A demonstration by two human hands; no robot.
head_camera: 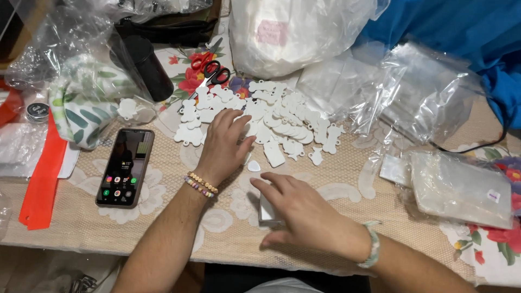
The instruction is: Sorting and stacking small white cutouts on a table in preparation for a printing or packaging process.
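Note:
My left hand (223, 145) lies flat, fingers spread, on the near edge of a heap of small white flat shaped blanks (271, 116) spread over the table. One loose heart-shaped blank (254, 166) sits just right of that hand. My right hand (297, 209) rests palm down over a small stack of white pieces (266, 212), fingers curled around it. Beaded bracelets circle my left wrist and a pale woven band my right.
A smartphone (125, 167) with its screen lit lies at the left, next to an orange strip (42, 179). Red-handled scissors (211, 70) and a black cylinder (147, 66) stand behind. Clear plastic bags (412, 92) crowd the right; a flat packet (461, 189) lies near the edge.

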